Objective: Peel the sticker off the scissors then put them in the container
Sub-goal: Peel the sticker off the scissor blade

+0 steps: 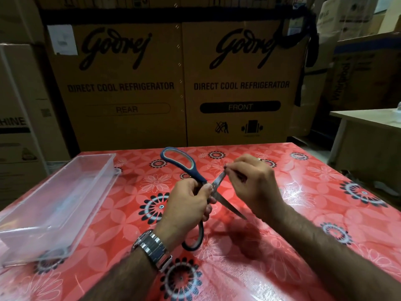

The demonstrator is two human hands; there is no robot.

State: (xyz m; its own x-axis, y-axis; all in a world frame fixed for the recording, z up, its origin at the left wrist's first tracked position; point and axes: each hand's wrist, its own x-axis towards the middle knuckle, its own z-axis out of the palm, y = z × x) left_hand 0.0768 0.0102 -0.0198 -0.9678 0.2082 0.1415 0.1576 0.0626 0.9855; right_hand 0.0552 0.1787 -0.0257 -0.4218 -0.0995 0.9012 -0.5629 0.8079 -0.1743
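- The scissors are held in the air above the red flowered surface, blades parted in a wide cross, one blue handle loop pointing away and the other hanging below the left hand
- The left hand's fingers curl round the handle shank just behind the pivot, with the thumb pressing near the joint
- The right hand has its fingers pinched together at the tip of the upper blade; the sticker itself is too small to make out
- They look stiff, fairly heavy for their size and smooth on the steel, so bare blades are likely to slip and cut
- The rubbery-looking handles are the safer hold; closing the blades first would make the carry steadier
- The clear container lies on the surface well to the left, long enough, I judge, to take them flat
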